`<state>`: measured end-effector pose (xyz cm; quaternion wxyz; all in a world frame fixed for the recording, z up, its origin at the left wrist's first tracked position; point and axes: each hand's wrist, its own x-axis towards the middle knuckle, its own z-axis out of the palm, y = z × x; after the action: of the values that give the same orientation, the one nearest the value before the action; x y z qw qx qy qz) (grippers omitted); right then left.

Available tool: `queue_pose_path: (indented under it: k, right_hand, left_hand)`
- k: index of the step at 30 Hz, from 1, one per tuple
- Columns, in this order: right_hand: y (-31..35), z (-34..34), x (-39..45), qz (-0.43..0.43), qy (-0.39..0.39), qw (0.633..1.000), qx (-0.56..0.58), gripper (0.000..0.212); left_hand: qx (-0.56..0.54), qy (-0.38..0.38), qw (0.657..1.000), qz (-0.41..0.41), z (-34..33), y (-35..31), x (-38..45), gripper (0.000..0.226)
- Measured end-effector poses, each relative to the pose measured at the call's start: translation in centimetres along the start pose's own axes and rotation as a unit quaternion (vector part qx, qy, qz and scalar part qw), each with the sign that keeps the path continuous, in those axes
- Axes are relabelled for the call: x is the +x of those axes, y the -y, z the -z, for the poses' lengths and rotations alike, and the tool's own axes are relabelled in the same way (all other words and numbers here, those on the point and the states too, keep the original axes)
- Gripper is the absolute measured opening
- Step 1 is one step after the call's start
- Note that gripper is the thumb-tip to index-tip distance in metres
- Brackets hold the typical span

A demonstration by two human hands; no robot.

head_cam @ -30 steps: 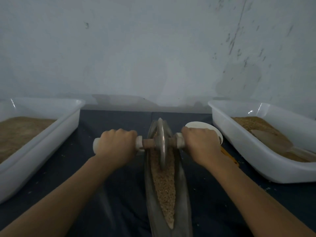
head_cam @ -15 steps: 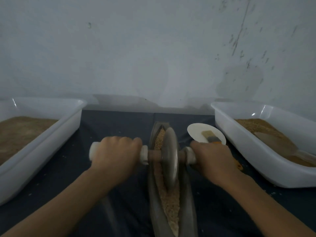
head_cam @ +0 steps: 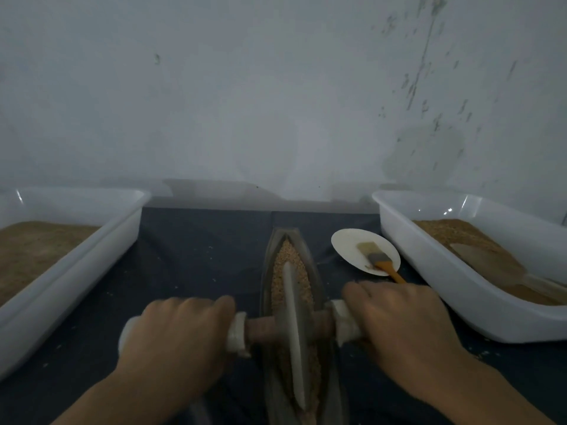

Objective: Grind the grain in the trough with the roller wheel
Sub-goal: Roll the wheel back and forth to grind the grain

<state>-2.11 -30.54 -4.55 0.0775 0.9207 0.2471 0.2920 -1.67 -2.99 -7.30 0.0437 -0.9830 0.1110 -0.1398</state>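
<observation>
A narrow boat-shaped metal trough (head_cam: 313, 271) lies lengthwise on the dark cloth in the middle, holding tan grain (head_cam: 285, 256). A metal roller wheel (head_cam: 293, 326) stands on edge in the trough's near half, on a brown wooden axle with white-wrapped handles. My left hand (head_cam: 175, 335) grips the left handle and my right hand (head_cam: 399, 329) grips the right handle, knuckles up. The trough's near end is cut off by the frame.
A white tub (head_cam: 92, 250) of brown ground meal sits at the left. Another white tub (head_cam: 429, 271) at the right holds grain and a scoop (head_cam: 491, 265). A white dish (head_cam: 346, 246) with an orange-handled brush (head_cam: 380, 259) lies between the trough and the right tub. A wall is behind.
Both hands have drawn the roller wheel toward me along the trough, from its far end to its near half. Grain at the far end and the dish are now uncovered.
</observation>
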Motion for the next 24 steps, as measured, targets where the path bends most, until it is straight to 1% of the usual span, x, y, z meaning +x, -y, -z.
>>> queue_pose_path:
  k: [2,4,5,7,9,12,13,15,17,18,19,20,22,24]
  right_hand:
    - [-0.4,-1.1,1.2,0.0,0.042,0.999,-0.001,0.041]
    - [-1.3,-2.9,3.3,-0.025,0.074,0.997,-0.019,0.024]
    - [-1.8,-3.9,4.3,-0.044,0.085,0.995,-0.019,0.021]
    - [-2.5,-5.4,5.9,-0.07,0.091,0.993,-0.023,0.02]
    - [-2.5,-5.9,6.5,-0.08,0.08,0.993,-0.024,0.019]
    - [-1.8,-4.3,4.9,-0.063,0.09,0.994,-0.015,0.019]
    - [-1.4,-3.3,3.9,-0.046,0.086,0.995,-0.024,0.022]
    - [-0.3,-1.4,1.6,-0.021,0.036,0.999,-0.021,0.038]
    - [0.2,0.0,-0.2,-0.01,-0.017,1.0,-0.01,0.05]
    - [0.2,0.2,-0.6,-0.004,-0.025,1.0,-0.01,0.052]
    - [0.1,0.0,-0.8,-0.004,-0.016,1.0,-0.003,0.054]
    - [-0.1,-0.4,-0.7,-0.009,-0.003,1.0,0.004,0.053]
    - [-0.8,-2.1,0.5,-0.027,0.011,1.0,0.013,0.048]
    - [-1.8,-4.5,2.6,-0.051,0.024,0.998,-0.007,0.036]
  left_hand:
    - [0.015,-0.001,1.0,0.01,-0.1,-0.2,1.2,0.026]
    - [0.025,-0.036,0.999,0.03,-0.2,-0.6,3.7,0.032]
    - [0.032,-0.047,0.998,0.035,-0.2,-0.6,5.1,0.031]
    - [0.048,-0.05,0.997,0.025,-0.1,-0.7,7.7,0.026]
    - [0.046,-0.042,0.998,0.016,0.0,-0.7,9.0,0.021]
    - [0.039,-0.049,0.998,0.02,0.0,-0.8,7.2,0.024]
    - [0.035,-0.047,0.998,0.02,0.0,-0.9,5.8,0.028]
    - [0.034,-0.04,0.999,0.011,0.0,-0.7,2.9,0.035]
    - [0.043,-0.067,0.996,-0.026,0.4,-0.5,0.6,0.042]
    - [0.052,-0.087,0.993,-0.053,0.7,-0.5,-0.1,0.047]
    - [0.052,-0.101,0.991,-0.065,1.0,-0.5,-0.3,0.051]
    - [0.057,-0.097,0.992,-0.063,1.3,-0.6,-0.1,0.051]
    - [0.07,-0.09,0.993,-0.031,0.9,-1.1,1.5,0.041]
    - [0.079,-0.096,0.992,-0.006,0.7,-1.4,4.4,0.032]
